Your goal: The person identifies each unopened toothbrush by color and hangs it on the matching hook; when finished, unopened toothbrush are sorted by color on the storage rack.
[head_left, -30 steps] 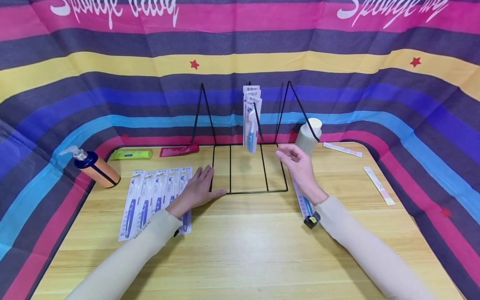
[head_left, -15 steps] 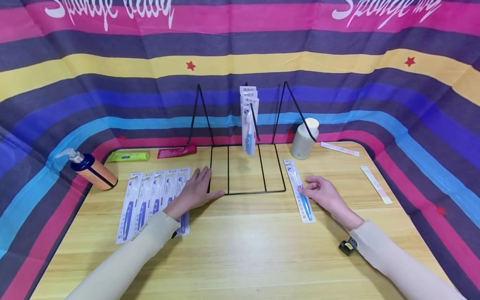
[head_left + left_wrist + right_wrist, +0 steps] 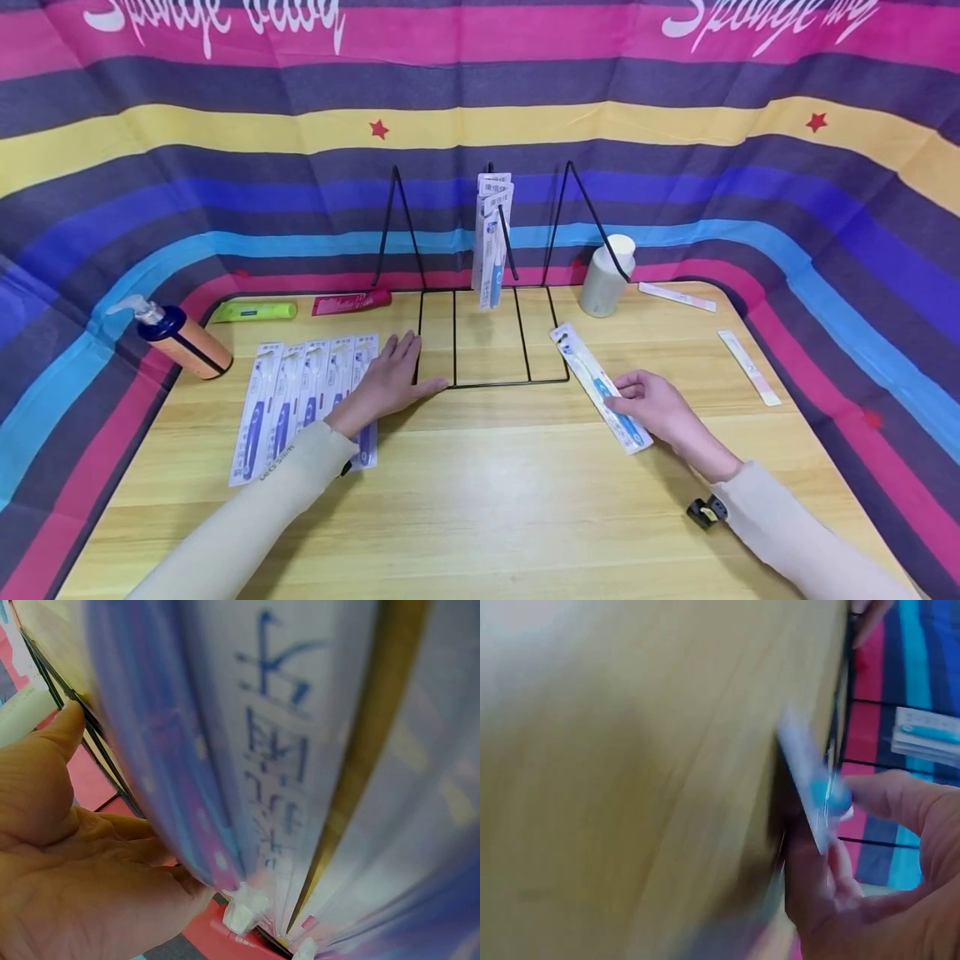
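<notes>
In the head view my right hand (image 3: 656, 408) pinches the edge of a packaged blue toothbrush (image 3: 581, 358), which lies slanted, its top end by the rack's right front corner. The right wrist view shows thumb and fingers on either side of that pack (image 3: 806, 776), tilted up from the wood. My left hand (image 3: 390, 379) rests with spread fingers at the left front corner of a black wire rack (image 3: 510, 384). Several blue toothbrush packs (image 3: 495, 242) hang from its middle hook. Beneath the left forearm lies a row of purple toothbrush packs (image 3: 255, 417), partly covered.
On the left are an orange pump bottle (image 3: 191, 346), a green tube (image 3: 255, 311) and a red tube (image 3: 352, 302). A white-capped grey bottle (image 3: 604, 279) stands behind the rack's right side. Two thin white packets (image 3: 750, 367) lie at the right. Striped cloth encloses the table.
My right hand has come down from beside the grey bottle and taken hold of the blue toothbrush pack, turning it aslant. The hanging packs have swung slightly. The left hand keeps its place.
</notes>
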`<state>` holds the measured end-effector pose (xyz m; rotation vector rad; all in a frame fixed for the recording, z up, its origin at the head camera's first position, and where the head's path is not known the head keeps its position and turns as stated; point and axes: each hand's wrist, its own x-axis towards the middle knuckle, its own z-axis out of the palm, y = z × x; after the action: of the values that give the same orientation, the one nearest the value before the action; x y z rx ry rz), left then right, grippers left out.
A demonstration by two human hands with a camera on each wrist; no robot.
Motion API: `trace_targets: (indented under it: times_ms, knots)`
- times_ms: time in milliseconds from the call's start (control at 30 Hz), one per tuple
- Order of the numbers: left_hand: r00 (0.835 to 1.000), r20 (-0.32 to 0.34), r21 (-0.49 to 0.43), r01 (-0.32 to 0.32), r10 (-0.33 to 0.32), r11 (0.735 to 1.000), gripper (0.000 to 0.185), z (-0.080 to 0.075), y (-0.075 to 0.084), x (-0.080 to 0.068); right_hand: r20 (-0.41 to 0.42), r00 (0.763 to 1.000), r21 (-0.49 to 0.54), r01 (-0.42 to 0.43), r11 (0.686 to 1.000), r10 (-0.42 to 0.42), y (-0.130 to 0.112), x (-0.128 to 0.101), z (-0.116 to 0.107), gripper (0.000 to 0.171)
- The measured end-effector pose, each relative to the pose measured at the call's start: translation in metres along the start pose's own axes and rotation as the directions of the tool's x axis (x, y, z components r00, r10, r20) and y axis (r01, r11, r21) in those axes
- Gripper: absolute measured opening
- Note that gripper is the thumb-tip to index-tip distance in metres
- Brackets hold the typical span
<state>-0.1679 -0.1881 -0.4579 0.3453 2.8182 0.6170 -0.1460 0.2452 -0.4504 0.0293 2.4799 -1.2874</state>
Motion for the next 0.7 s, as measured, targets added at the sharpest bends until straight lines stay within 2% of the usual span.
trace_targets:
  times_ms: [100,200,333,433,567,633,700]
  knots:
    - [1.0,0.002,-0.001,0.003,-0.003,1.0,0.101,0.001,-0.001,0.0,0.071,0.997,0.197,-0.018,0.98,0.004,0.002,-0.004,0.004,0.049]
    - [1.0,-0.001,-0.002,0.0,0.0,1.0,0.101,0.001,-0.003,0.001,0.112,0.994,0.372,-0.024,0.928,-0.019,0.002,-0.011,0.01,0.049]
    - [1.0,-0.006,0.0,0.003,-0.003,1.0,0.1,0.002,-0.003,0.001,0.108,0.992,0.532,-0.003,0.847,-0.064,-0.004,-0.022,0.021,0.043]
    - [1.0,-0.002,-0.006,0.008,-0.008,1.0,0.1,0.002,-0.003,0.001,0.09,0.992,0.643,0.013,0.765,-0.092,-0.012,-0.027,0.033,0.035]
    - [1.0,0.006,-0.008,0.013,-0.013,1.0,0.101,0.002,-0.003,0.001,0.025,0.979,0.724,0.122,0.679,-0.203,-0.024,-0.029,0.052,0.032]
    - [1.0,0.008,-0.006,0.013,-0.013,1.0,0.1,0.002,-0.002,0.001,-0.019,0.958,0.737,0.206,0.644,-0.285,-0.031,-0.029,0.061,0.034]
    - [1.0,0.01,-0.007,0.009,-0.009,1.0,0.1,0.003,-0.002,0.002,-0.067,0.929,0.749,0.288,0.597,-0.364,-0.04,-0.027,0.068,0.036]
